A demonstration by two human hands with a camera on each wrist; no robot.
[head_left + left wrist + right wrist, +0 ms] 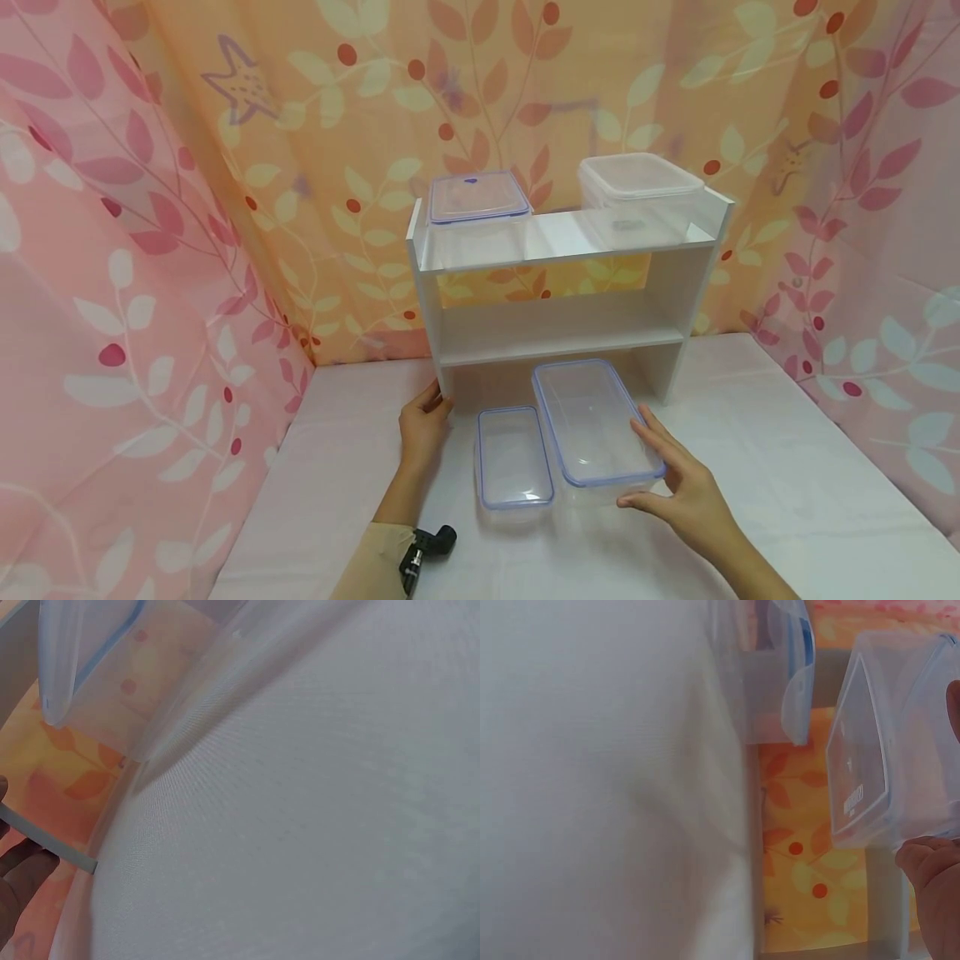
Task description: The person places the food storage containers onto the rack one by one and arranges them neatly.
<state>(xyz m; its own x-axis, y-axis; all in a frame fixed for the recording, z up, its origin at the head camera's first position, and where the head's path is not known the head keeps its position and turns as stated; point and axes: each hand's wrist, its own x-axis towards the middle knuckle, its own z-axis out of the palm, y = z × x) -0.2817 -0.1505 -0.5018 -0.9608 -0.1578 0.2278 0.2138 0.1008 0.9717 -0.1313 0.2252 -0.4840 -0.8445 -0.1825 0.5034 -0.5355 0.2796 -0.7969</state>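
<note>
My right hand (686, 492) grips the near right corner of a large clear food container (600, 425) with a blue-rimmed lid, thumb in front and fingers along the side. In the right wrist view this container (892, 742) is held apart from the table, its base facing the tabletop. A smaller clear container (513, 458), also blue-rimmed, stands to its left on the table. My left hand (423, 425) holds the lower front edge of the left side panel of a white shelf (558, 325); the left wrist view shows fingers (30, 874) against this panel (52, 844).
On the shelf's top board sit a blue-rimmed clear container (480, 200) at left and a taller white-lidded container (641, 196) at right. A white cloth covers the table (787, 467). Patterned curtains (360, 275) hang behind and at both sides.
</note>
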